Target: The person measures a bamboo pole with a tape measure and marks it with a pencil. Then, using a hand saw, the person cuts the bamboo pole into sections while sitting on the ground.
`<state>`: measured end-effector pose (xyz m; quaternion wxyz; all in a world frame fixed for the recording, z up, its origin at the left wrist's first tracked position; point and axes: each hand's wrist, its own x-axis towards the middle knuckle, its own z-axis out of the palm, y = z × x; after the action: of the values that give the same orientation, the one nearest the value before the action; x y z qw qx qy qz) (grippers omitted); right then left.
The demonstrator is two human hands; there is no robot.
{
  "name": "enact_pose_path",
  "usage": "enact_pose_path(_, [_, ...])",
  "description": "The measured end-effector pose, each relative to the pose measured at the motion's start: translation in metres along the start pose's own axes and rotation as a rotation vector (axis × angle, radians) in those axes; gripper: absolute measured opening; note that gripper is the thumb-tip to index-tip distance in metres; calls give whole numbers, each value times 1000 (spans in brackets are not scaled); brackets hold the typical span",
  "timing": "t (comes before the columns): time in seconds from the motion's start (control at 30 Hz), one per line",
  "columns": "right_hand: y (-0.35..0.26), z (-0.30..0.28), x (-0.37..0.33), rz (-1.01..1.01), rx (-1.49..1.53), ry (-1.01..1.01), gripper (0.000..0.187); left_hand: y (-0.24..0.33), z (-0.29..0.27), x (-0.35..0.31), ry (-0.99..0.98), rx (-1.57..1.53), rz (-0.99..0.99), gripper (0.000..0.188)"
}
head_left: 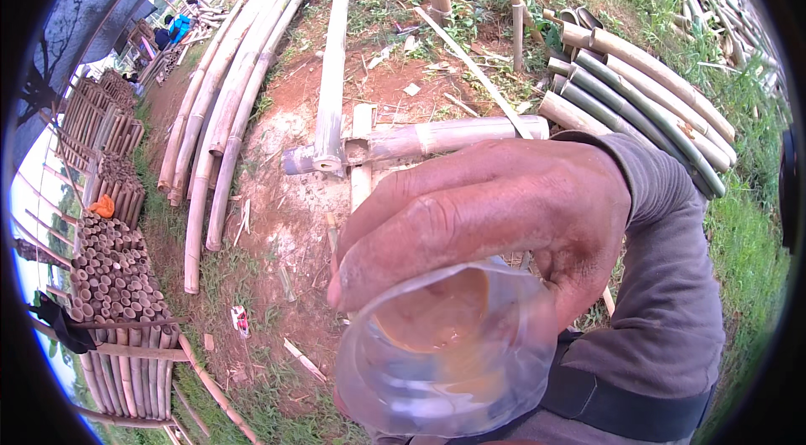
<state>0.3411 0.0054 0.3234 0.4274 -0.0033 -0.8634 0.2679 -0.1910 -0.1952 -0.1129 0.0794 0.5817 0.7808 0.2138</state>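
Note:
Close in front of me, my right hand (pixel 487 218) is closed round a clear plastic cup (pixel 369 378). The cup is tilted, and its wide round mouth faces me. An amber-brown tint shows through its wall; whether that is drink or the fingers behind it I cannot tell. The fingers curl over the cup's far side, and the grey-brown sleeve (pixel 663 277) reaches in from the right. My left hand does not show. Beyond the hand, a bamboo pole (pixel 453 136) lies crosswise, with another long pole (pixel 336 50) resting over its left end.
Long bamboo poles (pixel 243 50) lie in a bundle at the left. Cut bamboo lengths (pixel 655 92) are piled at the right. At the far left stand stacks of short bamboo pieces (pixel 117 277) in a pole frame. Chips and scraps litter the red soil (pixel 285 109) and grass.

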Motion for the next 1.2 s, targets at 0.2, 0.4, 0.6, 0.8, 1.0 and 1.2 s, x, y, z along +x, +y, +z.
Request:
enact_pose_path(0.2, [9, 0, -85, 370, -40, 271, 82, 50, -29, -3, 47, 76, 5, 55])
enact_pose_path(0.4, [18, 12, -216, 753, -378, 818, 71, 56, -32, 3, 12, 55, 14, 53])
enact_pose_path(0.6, [24, 32, -390, 1034, -565, 1369, 69, 59, -34, 6, -13, 70, 36, 57])
enact_pose_path(0.8, [11, 60, -520, 1476, -964, 1560, 77, 53, -35, 4, -46, 93, 28, 59])
enact_pose_path(1.0, [-9, 85, -570, 1810, -1038, 1739, 79, 52, -34, 8, -29, 130, 56, 59])
enact_pose_path(1.2, [-10, 104, -601, 2057, -971, 1700, 81, 52, -36, 9, -25, 178, 100, 59])
